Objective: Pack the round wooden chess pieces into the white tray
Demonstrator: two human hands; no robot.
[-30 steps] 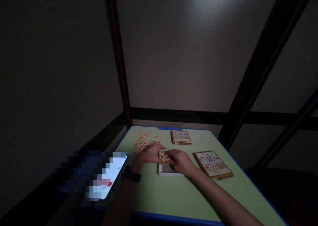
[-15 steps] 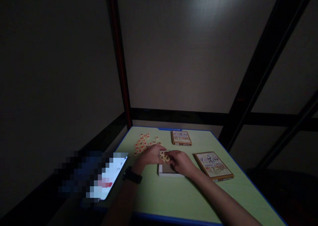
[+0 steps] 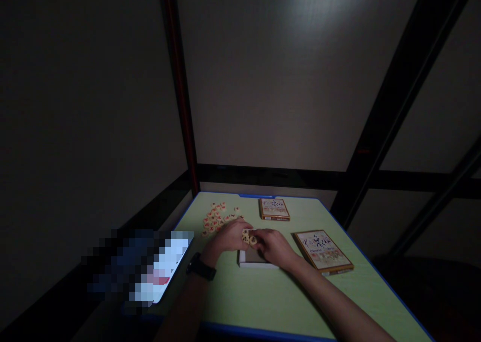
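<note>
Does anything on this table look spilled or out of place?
Only mildly: one round game piece lies slightly apart from the loose cluster of pieces, beyond the left hand. No damage shows, though the light is dim.

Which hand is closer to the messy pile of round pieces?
Left: the left hand is beside the pile; the right hand is farther, over the white-edged box.

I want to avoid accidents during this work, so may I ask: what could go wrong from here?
The Chinese chess pieces bunched between the left grip and right grip, at the white-edged box, might scatter if either one slips.

Loose pieces lie close beyond the left grip, so a sideways sweep could knock them.

The lit tablet is near the left arm at the table's left edge; a bump might push it off.
</note>
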